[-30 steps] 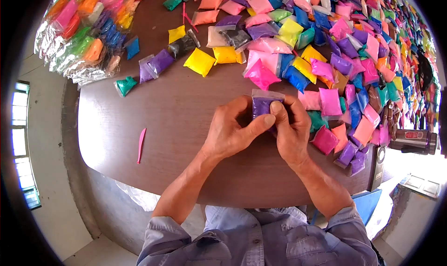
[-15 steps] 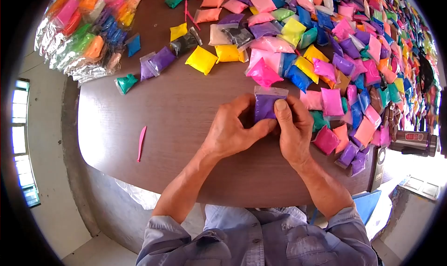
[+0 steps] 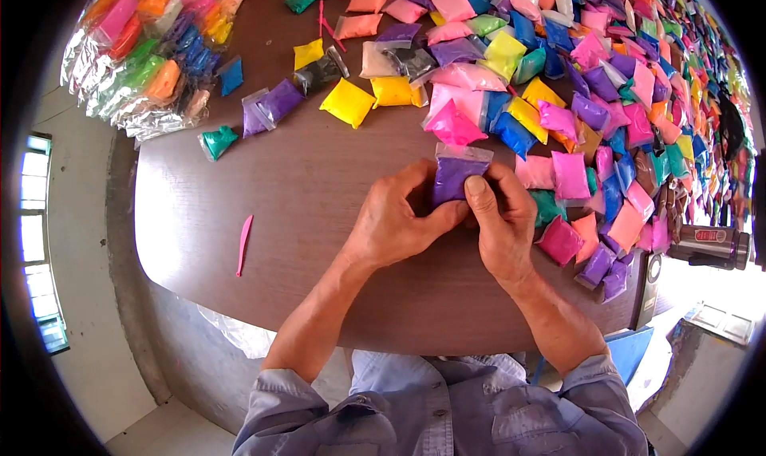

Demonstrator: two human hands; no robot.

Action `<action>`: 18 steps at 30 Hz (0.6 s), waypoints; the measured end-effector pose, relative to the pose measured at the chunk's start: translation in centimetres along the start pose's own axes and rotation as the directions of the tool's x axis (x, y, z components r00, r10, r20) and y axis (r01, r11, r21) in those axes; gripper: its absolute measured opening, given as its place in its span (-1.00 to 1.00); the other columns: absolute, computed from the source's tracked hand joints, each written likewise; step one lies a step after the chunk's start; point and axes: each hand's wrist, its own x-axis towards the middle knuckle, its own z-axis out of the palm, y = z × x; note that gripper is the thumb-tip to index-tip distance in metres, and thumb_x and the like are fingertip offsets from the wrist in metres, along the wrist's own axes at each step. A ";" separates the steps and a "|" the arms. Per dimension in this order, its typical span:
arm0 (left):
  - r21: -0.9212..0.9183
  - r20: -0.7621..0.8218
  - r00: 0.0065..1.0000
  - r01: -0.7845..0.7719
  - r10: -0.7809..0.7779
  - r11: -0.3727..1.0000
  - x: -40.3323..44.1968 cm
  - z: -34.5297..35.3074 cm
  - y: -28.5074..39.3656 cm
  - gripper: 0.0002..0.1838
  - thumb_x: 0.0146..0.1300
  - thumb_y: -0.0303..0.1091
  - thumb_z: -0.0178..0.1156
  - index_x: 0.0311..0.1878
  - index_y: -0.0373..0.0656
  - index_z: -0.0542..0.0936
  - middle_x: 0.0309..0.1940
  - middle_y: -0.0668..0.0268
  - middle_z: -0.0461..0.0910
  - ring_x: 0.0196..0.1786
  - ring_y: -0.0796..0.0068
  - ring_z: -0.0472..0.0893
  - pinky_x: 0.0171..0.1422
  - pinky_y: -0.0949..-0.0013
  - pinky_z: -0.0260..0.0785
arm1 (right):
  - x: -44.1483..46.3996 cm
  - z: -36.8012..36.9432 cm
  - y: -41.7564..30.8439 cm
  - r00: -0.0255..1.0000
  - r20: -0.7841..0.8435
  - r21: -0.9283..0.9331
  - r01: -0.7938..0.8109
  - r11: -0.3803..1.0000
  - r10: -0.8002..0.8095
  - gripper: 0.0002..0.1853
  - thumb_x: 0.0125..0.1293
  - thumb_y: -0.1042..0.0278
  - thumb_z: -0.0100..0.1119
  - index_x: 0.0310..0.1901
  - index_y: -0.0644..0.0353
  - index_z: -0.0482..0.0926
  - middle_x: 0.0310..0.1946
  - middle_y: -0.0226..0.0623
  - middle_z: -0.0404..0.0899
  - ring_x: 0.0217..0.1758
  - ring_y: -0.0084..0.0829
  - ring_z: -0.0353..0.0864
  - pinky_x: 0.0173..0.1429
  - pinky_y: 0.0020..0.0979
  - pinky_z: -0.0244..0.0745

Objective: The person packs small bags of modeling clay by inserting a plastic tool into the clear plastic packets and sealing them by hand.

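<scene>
Between my two hands is a small clear plastic packet of purple clay-like material (image 3: pixel 460 173), its see-through top strip pointing away from me. My left hand (image 3: pixel 405 217) grips the packet's left and lower edge, thumb across the front. My right hand (image 3: pixel 503 217) pinches its lower right part, thumb on top and fingers behind. Just beyond the packet lies a bright pink packet (image 3: pixel 455 125). Off to the left, a pink plastic knife (image 3: pixel 245 246) rests alone on the brown table (image 3: pixel 319 185).
A large heap of colourful packets (image 3: pixel 590 97) covers the back and right of the table. Stacked silvery bags of packets (image 3: pixel 159 65) stand at the far left. Thin pink sticks (image 3: pixel 330 29) lie at the back. A metal flask (image 3: pixel 710 246) is at the right edge.
My right thumb has slid slightly down the packet, showing more of its purple front. Both hands otherwise stay in nearly the same place.
</scene>
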 end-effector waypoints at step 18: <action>-0.154 -0.049 0.997 0.043 -0.052 0.987 0.2 -0.8 0.5 -0.82 0.33 -0.39 0.41 -0.29 -0.30 0.65 -0.49 0.43 0.57 -0.35 0.72 0.46 -0.32 0.44 0.36 | -0.1 -0.3 1.1 1.000 0.016 -0.091 0.015 0.996 -0.013 -0.83 0.58 0.40 0.21 0.05 0.32 0.60 -0.16 -0.53 0.55 -0.13 -0.71 0.43 -0.05 -0.60 0.41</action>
